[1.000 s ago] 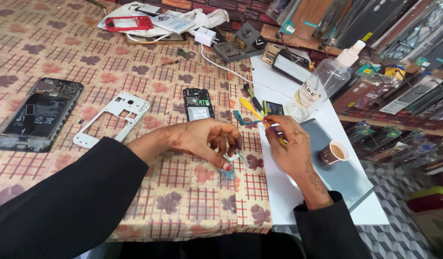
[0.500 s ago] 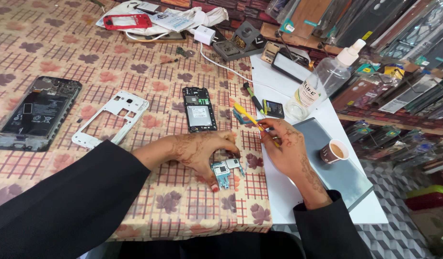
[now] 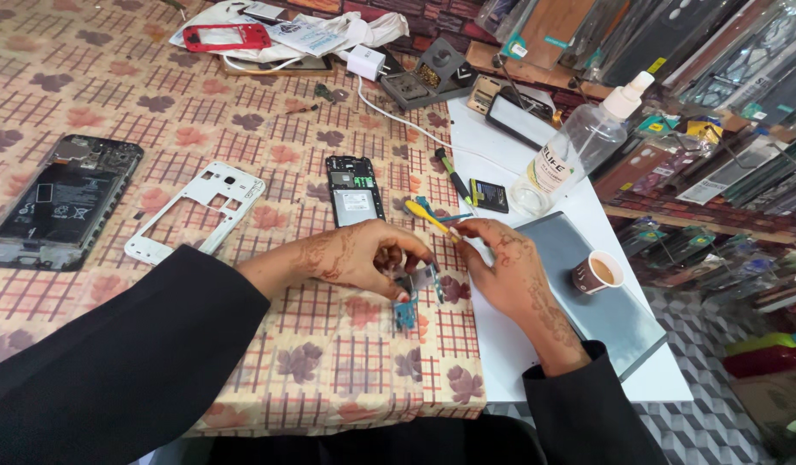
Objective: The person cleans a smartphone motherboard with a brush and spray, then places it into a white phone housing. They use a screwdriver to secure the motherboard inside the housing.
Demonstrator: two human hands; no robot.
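Note:
My left hand (image 3: 355, 258) pinches a small blue-green circuit board (image 3: 411, 297) and holds it upright just above the patterned tablecloth (image 3: 200, 129). My right hand (image 3: 510, 267) grips a yellow-handled screwdriver (image 3: 428, 215), whose handle points up and left, over the board. Beyond my hands an opened small black phone (image 3: 353, 189) lies flat with its insides showing. A white phone frame (image 3: 195, 211) lies to its left.
A large opened black phone (image 3: 58, 202) rests at the left edge. On the white board at right sit a clear spray bottle (image 3: 579, 146), a small cup of tea (image 3: 596, 273), a grey tablet (image 3: 605, 301) and a battery (image 3: 488, 195). A red frame (image 3: 226, 37), charger and cable lie at the back.
Both hands have shifted slightly toward me. The circuit board is turned more upright in my left hand, and the screwdriver handle has swung up and left over it.

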